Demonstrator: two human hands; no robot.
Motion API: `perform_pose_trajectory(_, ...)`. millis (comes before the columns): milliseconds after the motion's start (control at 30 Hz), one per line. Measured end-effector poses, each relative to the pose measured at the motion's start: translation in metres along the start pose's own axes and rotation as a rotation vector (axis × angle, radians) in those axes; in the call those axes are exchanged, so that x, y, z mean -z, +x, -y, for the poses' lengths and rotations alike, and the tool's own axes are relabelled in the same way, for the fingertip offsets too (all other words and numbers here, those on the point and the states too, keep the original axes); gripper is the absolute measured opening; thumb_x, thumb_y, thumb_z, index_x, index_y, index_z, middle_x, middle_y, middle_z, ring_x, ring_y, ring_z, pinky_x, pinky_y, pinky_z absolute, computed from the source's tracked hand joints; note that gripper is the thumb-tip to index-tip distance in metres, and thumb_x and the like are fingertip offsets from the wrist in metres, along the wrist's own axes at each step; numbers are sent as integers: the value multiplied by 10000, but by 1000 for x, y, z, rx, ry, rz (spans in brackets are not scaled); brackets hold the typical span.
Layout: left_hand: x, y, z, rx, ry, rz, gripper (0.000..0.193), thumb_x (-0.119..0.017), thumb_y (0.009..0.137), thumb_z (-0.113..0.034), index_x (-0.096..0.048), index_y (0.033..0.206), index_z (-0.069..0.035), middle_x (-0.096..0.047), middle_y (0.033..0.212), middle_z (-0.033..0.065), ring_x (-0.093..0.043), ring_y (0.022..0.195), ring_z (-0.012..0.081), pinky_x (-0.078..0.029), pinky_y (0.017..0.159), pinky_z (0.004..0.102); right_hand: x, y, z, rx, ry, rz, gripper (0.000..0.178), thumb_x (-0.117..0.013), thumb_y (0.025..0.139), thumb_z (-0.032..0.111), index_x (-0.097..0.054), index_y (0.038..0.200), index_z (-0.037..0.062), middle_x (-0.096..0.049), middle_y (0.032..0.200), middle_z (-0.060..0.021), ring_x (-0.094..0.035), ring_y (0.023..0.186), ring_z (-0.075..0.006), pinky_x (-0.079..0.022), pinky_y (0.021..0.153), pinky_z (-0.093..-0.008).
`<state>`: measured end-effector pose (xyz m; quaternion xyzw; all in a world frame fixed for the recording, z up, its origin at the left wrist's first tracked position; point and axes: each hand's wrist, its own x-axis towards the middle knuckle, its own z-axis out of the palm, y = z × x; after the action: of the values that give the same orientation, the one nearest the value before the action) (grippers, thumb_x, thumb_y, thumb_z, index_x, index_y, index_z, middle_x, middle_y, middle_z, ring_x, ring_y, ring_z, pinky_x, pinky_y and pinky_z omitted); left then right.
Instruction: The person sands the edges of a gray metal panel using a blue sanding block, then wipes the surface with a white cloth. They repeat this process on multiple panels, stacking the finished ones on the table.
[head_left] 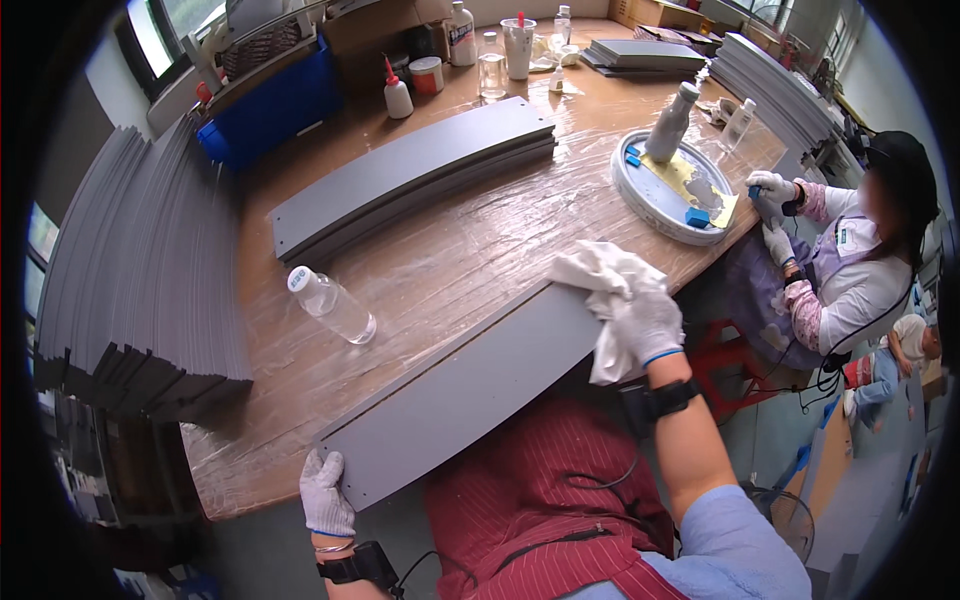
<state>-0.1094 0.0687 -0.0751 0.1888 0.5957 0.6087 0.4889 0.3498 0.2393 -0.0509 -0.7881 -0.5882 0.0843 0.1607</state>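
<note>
Watching the edges first: I'm seeing the long grey panel (470, 390) slanting across the near rim of the worktop (430, 275), its far side lying over the surface and its near side jutting out toward the apron (545, 470). My left hand (327, 495) is clamping on the panel's left end, close to small dark holes at the corners. My right hand (645, 325) is closing on a crumpled white cloth (605, 270), which is covering the panel's right end and drooping past its near edge.

Beyond the panel I'm getting an open stretch of worktop, with a clear bottle (335, 308) interrupting it on the left. Farther back, a low stack of grey panels (410, 180) is bounding that room; a tall stack (150, 280) is walling off the left, and a round pale tray (640, 200) is crowding the far right.

Now textures: wrinkled transparent film is glistening over brown board, the panel is showing a flat matte face with a thin groove along its far side, the gloves are looking knitted, and the cloth is bunching into soft folds.
</note>
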Motion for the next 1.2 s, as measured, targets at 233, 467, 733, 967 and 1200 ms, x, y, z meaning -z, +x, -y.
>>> perform_pose_trajectory(233, 4, 4, 7, -7, 2, 21, 299, -632, 958, -49, -595, 1243, 33, -675, 1127, 96, -654, 985, 183, -543, 895, 327, 114, -16, -86, -107, -202, 28, 352, -640, 838, 350, -746, 1029, 75, -735, 983, -175, -707, 920, -356, -542, 804, -469)
perform_pose_trajectory(467, -3, 7, 3, 19, 16, 12, 286, -588, 982, -78, -594, 1246, 31, -679, 1119, 98, -665, 985, 188, -553, 890, 328, -24, -110, 139, 927, 173, 348, 428, -761, 722, 376, -656, 1022, 89, -597, 1102, -180, -581, 1121, -362, -500, 850, -484)
perform_pose_trajectory(733, 1, 6, 5, 0, 61, -31, 360, -575, 974, -73, -560, 1311, 51, -668, 1191, 117, -658, 1046, 208, -539, 939, 340, -27, 24, 71, 251, 0, 26, 328, -697, 881, 330, -637, 1061, 63, -644, 1086, -207, -622, 1001, -390, -528, 844, -503)
perform_pose_trajectory(967, 3, 12, 10, -22, 34, 16, 363, -586, 965, -68, -566, 1307, 52, -666, 1186, 130, -650, 1066, 207, -520, 971, 343, 48, 68, -119, -18, -156, -62, 422, -580, 941, 366, -628, 1245, 77, -664, 1210, -231, -635, 1126, -412, -520, 963, -488)
perform_pose_trajectory(1200, -4, 7, 8, -17, 102, -209, 497, -673, 961, -156, -522, 1365, 90, -648, 1233, 128, -620, 1116, 197, -489, 1011, 328, 76, 62, -109, 24, 645, -89, 444, -642, 894, 24, -615, 1337, 40, -666, 1217, -154, -648, 1152, -266, -511, 989, -337)
